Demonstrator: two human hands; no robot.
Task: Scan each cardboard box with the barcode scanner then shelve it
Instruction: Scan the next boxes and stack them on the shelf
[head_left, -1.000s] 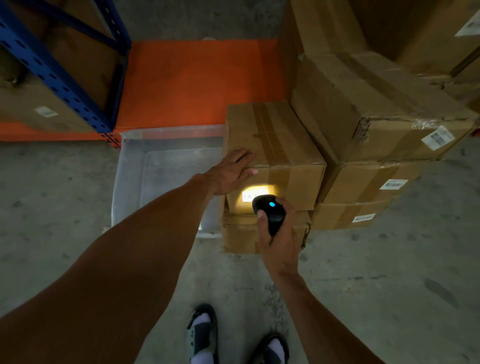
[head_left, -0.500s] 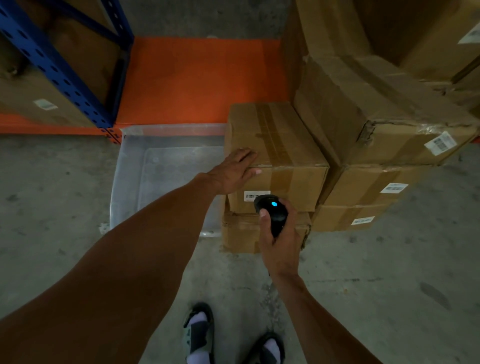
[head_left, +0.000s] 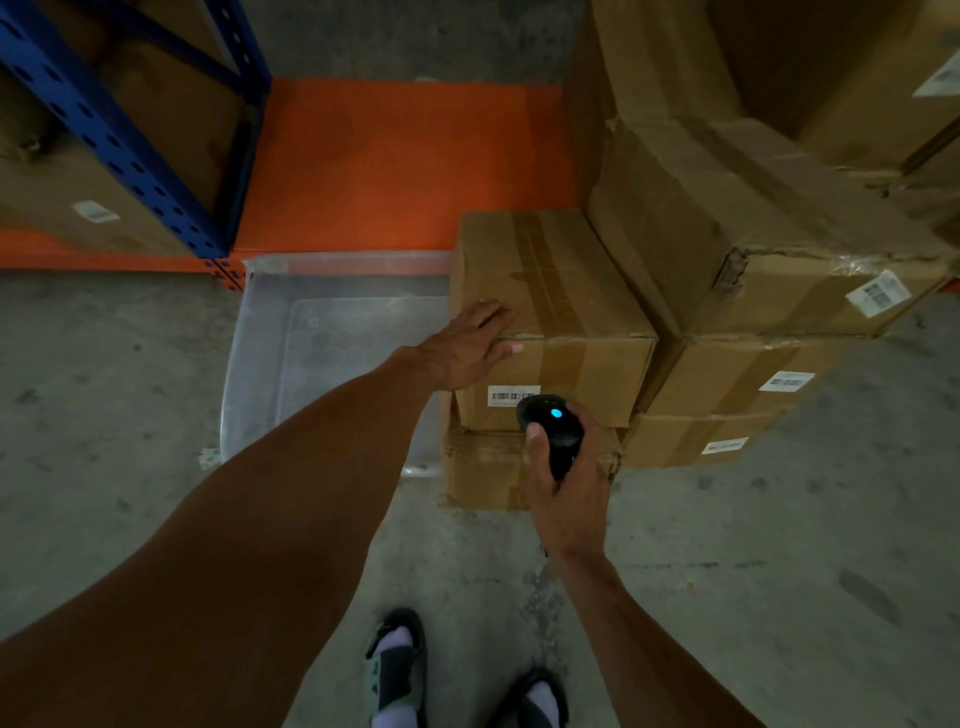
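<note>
— Concrete floor (head_left: 130, 441) all round, grey and stained, with an orange shelf (head_left: 395, 166) and a blue rack post (head_left: 104, 130) at the back. What holds what?

— One clear bin (head_left: 270, 374) sits on the floor against the shelf edge; I see nothing in it. Just right of it, the box (head_left: 550, 322) sits on a lower box (head_left: 483, 467).

— How does the box look?

— Brown cardboard, tape along the top and down the front, a white barcode label (head_left: 511, 396) low on its front face. More labelled boxes (head_left: 753, 249) are stacked to its right, touching it.

— And the hands?

— Left hand (head_left: 462, 348) lies flat on the box's near left corner, fingers straight, thumb on the front face. Right hand (head_left: 566, 488) grips the scanner (head_left: 553, 428), its blue light lit, its head just in front of the label.
</note>
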